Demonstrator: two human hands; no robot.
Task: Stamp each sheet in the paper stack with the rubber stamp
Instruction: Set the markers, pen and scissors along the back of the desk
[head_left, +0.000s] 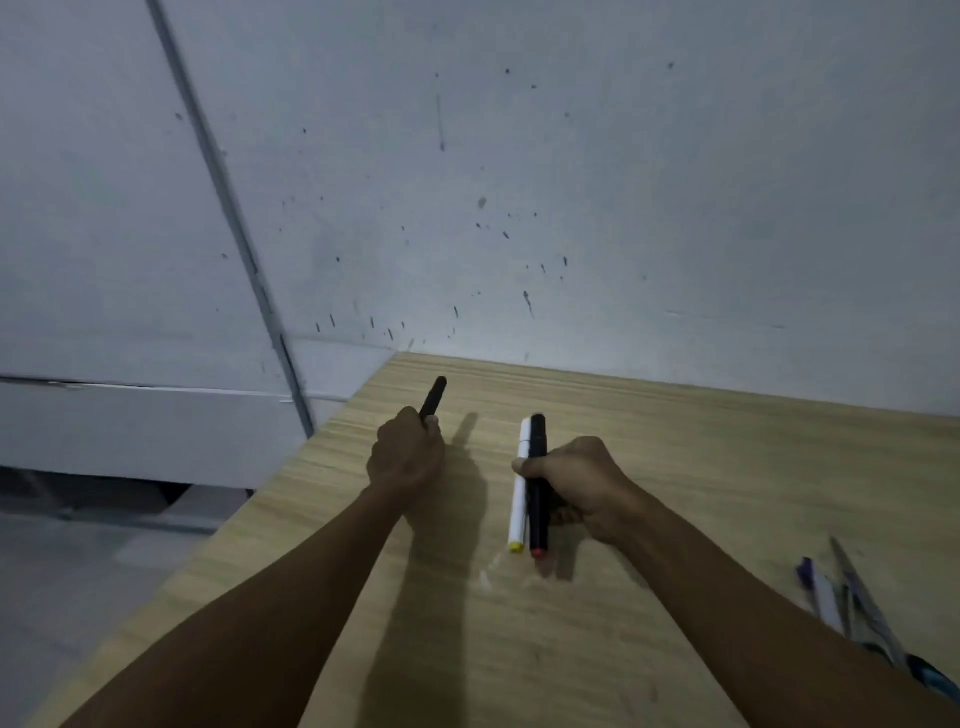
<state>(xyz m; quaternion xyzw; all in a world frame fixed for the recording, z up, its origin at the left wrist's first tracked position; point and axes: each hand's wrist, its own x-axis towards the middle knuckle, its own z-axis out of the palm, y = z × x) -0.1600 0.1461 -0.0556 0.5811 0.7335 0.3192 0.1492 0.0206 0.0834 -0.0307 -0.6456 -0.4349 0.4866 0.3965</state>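
Left hand (407, 453) grips a black marker (434, 396); right hand (578, 486) grips a white marker (520, 506) and a second black marker (538, 488) (side by side, touching). Neither rubber stamp nor paper stack shows near either hand on the light wooden table (727, 467).

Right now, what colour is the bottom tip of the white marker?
Yellow, on the white marker held in the right hand; head view.

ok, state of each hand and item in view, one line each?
left hand: grips a black marker, held off the table
right hand: grips a white marker and a second black marker together
pens and scissors: lying loose on the wooden table, right edge
paper stack, stamp: not in view
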